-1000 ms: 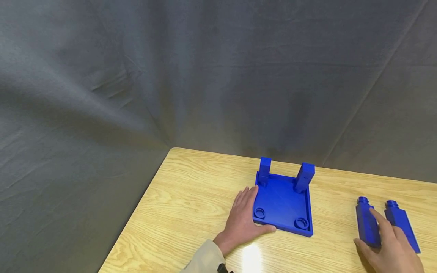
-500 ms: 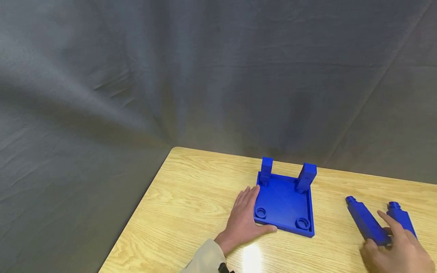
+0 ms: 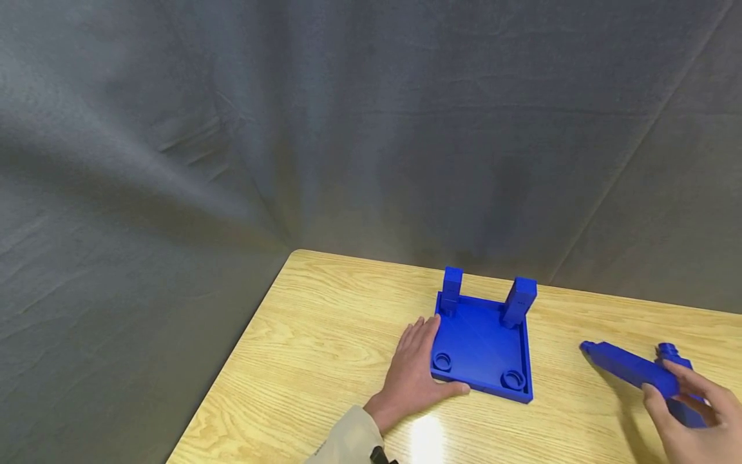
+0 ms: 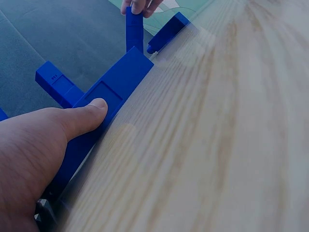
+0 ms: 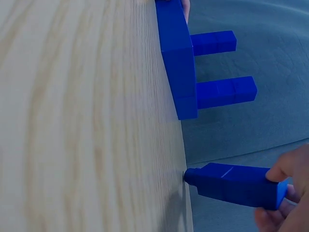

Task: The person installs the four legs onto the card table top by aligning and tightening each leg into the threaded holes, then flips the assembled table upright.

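A square blue toy tabletop (image 3: 478, 345) lies underside up, with two blue legs (image 3: 520, 301) standing in its far corners and round sockets in its near corners. My left hand (image 3: 408, 374) rests against its near left corner, fingers straight along the left side. In the left wrist view the thumb (image 4: 91, 116) presses the near wall. My right hand (image 3: 704, 419) pinches a loose blue table leg (image 3: 632, 368) by its plain end. That leg is tilted, its threaded neck pointing left and low toward the table in the right wrist view.
Another blue leg (image 3: 686, 412) lies on the wooden table (image 3: 324, 322) at the right, partly hidden behind the right hand. A dark grey cloth (image 3: 371, 161) hangs beyond the table's far edge and left side.
My right hand has picked up the left one of the two lying legs, turning its neck leftward and raising the plain end. The left hand and tabletop stay in place.
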A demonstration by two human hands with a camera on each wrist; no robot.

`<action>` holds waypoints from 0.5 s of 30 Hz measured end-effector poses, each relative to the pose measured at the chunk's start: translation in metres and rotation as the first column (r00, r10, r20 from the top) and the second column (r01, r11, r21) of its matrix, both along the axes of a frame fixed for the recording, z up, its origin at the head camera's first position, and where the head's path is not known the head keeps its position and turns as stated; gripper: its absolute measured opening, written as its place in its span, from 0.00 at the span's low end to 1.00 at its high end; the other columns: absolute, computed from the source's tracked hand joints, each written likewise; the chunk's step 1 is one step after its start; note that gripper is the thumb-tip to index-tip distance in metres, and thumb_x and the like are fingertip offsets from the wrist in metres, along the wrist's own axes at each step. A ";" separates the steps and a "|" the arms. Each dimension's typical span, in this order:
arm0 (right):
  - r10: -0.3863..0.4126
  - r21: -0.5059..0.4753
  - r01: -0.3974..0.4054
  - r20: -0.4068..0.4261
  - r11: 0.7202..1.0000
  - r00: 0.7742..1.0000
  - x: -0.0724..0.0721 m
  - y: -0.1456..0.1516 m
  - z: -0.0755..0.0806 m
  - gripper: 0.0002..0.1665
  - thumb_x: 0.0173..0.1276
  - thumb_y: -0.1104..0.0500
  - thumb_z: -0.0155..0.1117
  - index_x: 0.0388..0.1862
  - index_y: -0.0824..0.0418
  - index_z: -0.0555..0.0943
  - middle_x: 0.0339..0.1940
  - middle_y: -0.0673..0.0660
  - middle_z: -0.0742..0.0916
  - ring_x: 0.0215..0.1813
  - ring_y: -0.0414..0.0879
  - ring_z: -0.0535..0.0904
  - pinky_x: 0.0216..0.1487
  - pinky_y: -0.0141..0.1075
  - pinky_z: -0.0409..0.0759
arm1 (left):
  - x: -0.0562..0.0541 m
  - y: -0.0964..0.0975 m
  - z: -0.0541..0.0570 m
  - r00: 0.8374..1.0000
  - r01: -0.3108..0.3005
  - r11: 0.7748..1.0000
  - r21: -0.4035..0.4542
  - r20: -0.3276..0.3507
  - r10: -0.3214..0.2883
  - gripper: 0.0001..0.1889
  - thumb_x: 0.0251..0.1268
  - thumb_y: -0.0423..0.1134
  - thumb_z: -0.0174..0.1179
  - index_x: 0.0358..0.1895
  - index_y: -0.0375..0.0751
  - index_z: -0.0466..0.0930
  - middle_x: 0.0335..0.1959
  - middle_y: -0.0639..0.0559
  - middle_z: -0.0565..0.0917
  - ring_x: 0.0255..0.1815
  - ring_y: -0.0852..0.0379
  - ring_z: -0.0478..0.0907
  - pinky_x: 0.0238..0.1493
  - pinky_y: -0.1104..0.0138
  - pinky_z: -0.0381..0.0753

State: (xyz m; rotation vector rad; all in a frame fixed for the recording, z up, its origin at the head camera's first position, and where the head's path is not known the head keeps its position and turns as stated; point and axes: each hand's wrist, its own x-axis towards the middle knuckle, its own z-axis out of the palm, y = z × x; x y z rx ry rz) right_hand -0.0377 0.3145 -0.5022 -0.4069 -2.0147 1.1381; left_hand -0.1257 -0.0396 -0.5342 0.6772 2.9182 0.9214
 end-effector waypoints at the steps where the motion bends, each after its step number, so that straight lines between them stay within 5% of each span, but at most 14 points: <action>1: -0.001 -0.003 0.001 -0.023 1.000 1.000 0.000 -0.001 0.001 0.30 0.64 0.77 0.71 0.66 0.67 0.88 0.46 0.26 0.78 0.48 0.23 0.75 0.52 0.07 0.72 | 0.000 0.000 0.000 1.000 0.001 1.000 -0.002 -0.003 -0.001 0.67 0.59 0.71 0.77 0.93 0.48 0.47 0.92 0.53 0.58 0.93 0.49 0.50 0.93 0.53 0.50; 7: 0.000 -0.022 -0.002 -0.084 1.000 0.996 -0.001 -0.006 0.010 0.25 0.65 0.78 0.69 0.62 0.78 0.87 0.51 0.27 0.79 0.54 0.25 0.77 0.56 0.08 0.74 | 0.000 -0.001 0.000 1.000 0.001 1.000 -0.003 -0.009 -0.001 0.68 0.59 0.72 0.77 0.93 0.47 0.47 0.91 0.52 0.59 0.93 0.49 0.51 0.93 0.52 0.50; 15: 0.004 0.059 0.003 -0.116 0.998 0.993 -0.002 -0.022 0.032 0.21 0.67 0.69 0.72 0.59 0.75 0.89 0.51 0.21 0.79 0.56 0.22 0.74 0.53 0.14 0.70 | 0.000 0.000 -0.002 1.000 0.007 1.000 0.001 -0.029 -0.007 0.68 0.58 0.72 0.78 0.93 0.47 0.47 0.91 0.52 0.59 0.93 0.49 0.51 0.93 0.53 0.50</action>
